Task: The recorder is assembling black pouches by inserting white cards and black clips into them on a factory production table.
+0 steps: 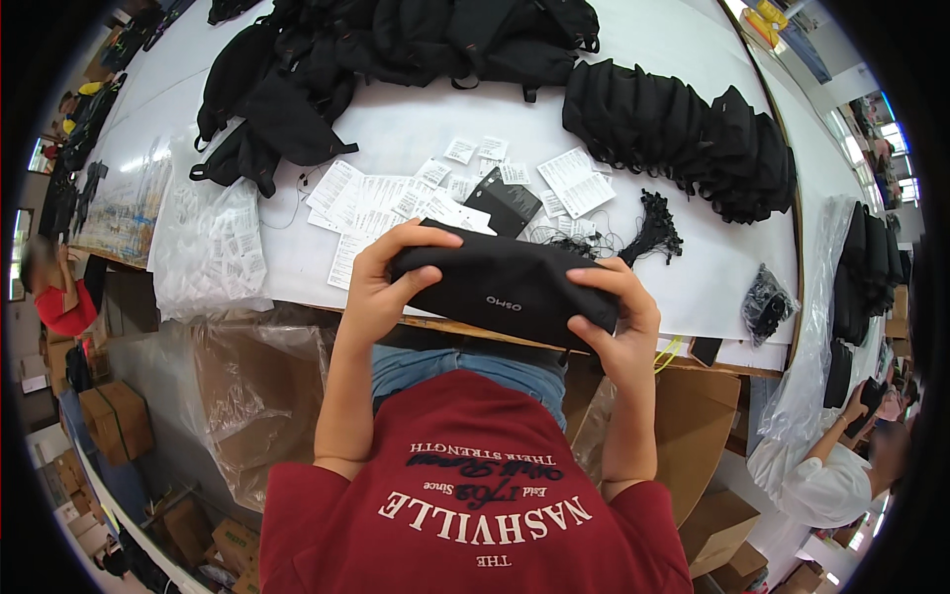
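Observation:
A long black fabric pouch with small pale lettering is held up between both hands, just above the table's near edge. My left hand grips its left end, thumb on the near face and fingers over the top. At the right end my right hand pinches it the same way. Beyond the pouch lie loose printed paper cards, a flat black card and small white packets. A bundle of black cords rests to their right.
Black bags heap at the far side, and a row of black pouches stands at far right. Clear plastic bags lie left and right. Cardboard boxes sit below left. Two people are off to the sides.

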{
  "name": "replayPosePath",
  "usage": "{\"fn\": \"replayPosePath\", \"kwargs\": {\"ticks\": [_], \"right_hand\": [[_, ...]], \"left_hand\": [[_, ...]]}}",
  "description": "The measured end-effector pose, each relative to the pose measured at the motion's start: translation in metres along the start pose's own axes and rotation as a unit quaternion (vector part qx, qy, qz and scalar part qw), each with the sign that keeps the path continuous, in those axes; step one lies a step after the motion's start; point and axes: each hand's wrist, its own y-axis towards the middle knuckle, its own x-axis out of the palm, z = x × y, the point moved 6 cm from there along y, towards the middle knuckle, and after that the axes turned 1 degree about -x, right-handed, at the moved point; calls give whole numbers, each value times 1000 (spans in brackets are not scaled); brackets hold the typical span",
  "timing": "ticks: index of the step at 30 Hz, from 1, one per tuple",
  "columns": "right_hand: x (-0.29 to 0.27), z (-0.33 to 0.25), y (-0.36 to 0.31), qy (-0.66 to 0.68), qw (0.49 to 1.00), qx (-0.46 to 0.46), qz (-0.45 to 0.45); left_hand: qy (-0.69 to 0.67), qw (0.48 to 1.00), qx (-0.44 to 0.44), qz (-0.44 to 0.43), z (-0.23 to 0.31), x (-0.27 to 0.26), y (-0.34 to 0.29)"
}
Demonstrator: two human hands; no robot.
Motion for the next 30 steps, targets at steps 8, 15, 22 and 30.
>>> {"fn": "replayPosePath", "kwargs": {"ticks": [8, 15, 22, 30], "right_hand": [[-8, -21, 17, -124, 988, -12, -95], [-82, 39, 49, -38, 984, 148, 92], [-194, 87, 144, -176, 918, 0, 354], [-222, 106, 156, -465, 799, 61, 377]], "left_hand": [[25, 998, 18, 48, -2, -5, -3], [-11, 993, -35, 116, -18, -30, -6], [-39, 985, -115, 121, -36, -47, -22], [7, 983, -150, 104, -32, -47, -28]]}}
